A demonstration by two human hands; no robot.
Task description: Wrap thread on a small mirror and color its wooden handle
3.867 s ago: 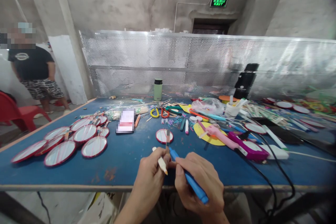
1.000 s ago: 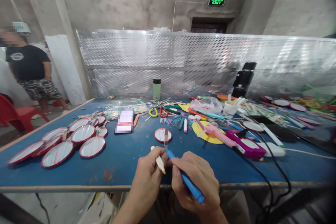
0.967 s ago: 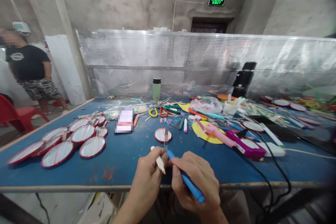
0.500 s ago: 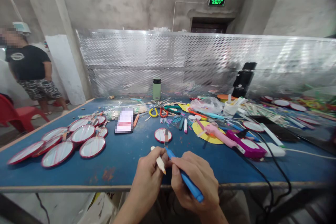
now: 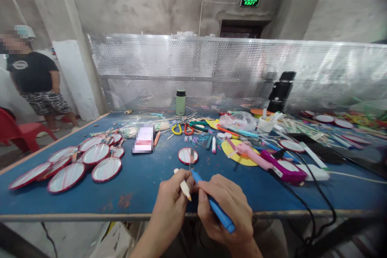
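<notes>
My left hand is closed, with a white marker with an orange tip lodged among its fingers. The same fingertips pinch the lower end of a flat stick, which runs up over a small round white disc with a red rim. My right hand grips a blue marker like a pen. That marker's front end meets the left fingertips beside the stick; its nib is hidden.
Red-rimmed discs lie piled at left beside a phone. To the right are a yellow disc, a pink and purple device and black cables. A green bottle stands behind. A person stands far left.
</notes>
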